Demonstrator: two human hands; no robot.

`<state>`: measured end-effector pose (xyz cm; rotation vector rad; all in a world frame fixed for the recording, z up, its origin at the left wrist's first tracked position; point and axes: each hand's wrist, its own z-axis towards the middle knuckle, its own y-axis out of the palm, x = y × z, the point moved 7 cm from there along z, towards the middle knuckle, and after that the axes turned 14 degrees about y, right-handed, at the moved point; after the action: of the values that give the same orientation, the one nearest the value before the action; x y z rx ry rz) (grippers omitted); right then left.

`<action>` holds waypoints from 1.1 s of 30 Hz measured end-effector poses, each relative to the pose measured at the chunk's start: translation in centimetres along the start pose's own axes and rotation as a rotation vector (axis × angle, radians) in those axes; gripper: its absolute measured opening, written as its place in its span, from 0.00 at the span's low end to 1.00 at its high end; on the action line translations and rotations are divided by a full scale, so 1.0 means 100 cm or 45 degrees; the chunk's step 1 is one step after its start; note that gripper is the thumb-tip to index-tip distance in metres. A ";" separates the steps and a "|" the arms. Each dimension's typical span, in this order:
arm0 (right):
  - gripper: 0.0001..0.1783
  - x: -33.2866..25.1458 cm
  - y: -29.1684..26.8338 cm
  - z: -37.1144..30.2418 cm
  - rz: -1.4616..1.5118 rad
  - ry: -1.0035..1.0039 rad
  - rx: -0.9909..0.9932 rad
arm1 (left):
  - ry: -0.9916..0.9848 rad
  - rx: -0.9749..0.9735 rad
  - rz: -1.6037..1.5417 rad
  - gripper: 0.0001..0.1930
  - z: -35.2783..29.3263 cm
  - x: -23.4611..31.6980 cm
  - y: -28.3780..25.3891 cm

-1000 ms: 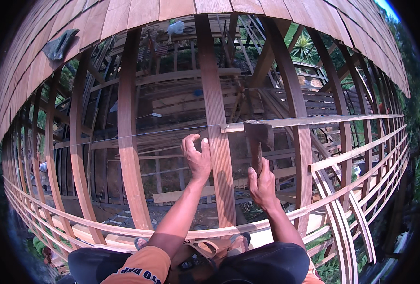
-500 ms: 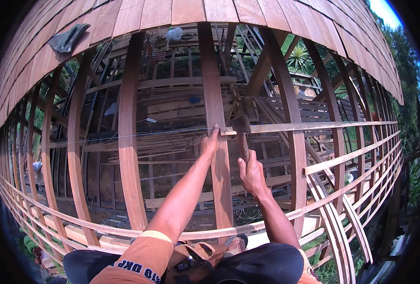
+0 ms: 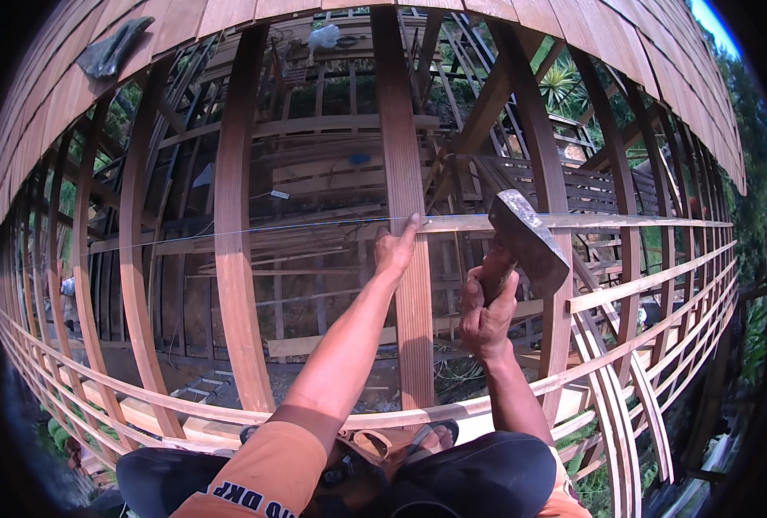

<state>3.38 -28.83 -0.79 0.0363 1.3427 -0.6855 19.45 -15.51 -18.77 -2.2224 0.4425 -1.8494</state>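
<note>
My left hand [image 3: 394, 250] reaches up to the upright wooden rib [image 3: 406, 155] of a curved boat frame, its fingertips pinched at the end of a thin horizontal batten [image 3: 625, 223] where it meets the rib. A taut white string [image 3: 254, 231] runs left from that spot. To the right, my right hand [image 3: 485, 312] grips the wooden handle of a hammer [image 3: 529, 242], its dark metal head raised beside the rib, level with the batten.
Curved wooden ribs [image 3: 232, 224] and horizontal battens [image 3: 651, 281] fill the view. Planking [image 3: 185, 26] covers the top, with a dark cloth [image 3: 111, 50] lying on it. Stacked timber [image 3: 332, 164] shows behind the frame. My knees and sandalled feet [image 3: 401, 440] are at the bottom.
My left hand climbed the rib to the batten end. My right hand went from resting open on the rib to holding the hammer raised to the right.
</note>
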 end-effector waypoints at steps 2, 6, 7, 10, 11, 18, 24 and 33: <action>0.14 0.000 0.007 0.005 -0.057 -0.003 -0.036 | 0.011 0.030 0.009 0.62 -0.001 0.003 -0.002; 0.15 0.048 0.020 0.011 -0.532 0.554 -0.408 | -0.022 -0.041 -0.055 0.62 -0.004 0.010 0.006; 0.15 0.038 0.018 0.014 -0.527 0.495 -0.400 | 0.013 -0.011 -0.052 0.62 -0.004 0.014 0.003; 0.19 -0.013 -0.001 0.010 -0.217 0.094 -0.115 | 0.007 0.001 -0.004 0.63 -0.004 0.008 -0.006; 0.20 -0.016 -0.010 0.008 -0.083 0.069 -0.043 | -0.015 -0.011 0.017 0.63 -0.004 0.006 -0.006; 0.18 0.038 0.021 0.008 -0.437 0.279 -0.275 | 0.031 0.008 0.050 0.60 0.003 0.001 0.003; 0.18 -0.024 0.001 0.006 -0.180 -0.061 -0.070 | 0.024 0.025 0.040 0.58 0.001 0.000 -0.003; 0.17 0.049 0.015 0.006 -0.488 0.415 -0.293 | 0.018 -0.055 -0.069 0.59 -0.007 0.012 0.008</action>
<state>4.93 -30.00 -5.54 -0.3130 1.7596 -0.8664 18.93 -16.71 -17.79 -2.2722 0.4334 -1.9014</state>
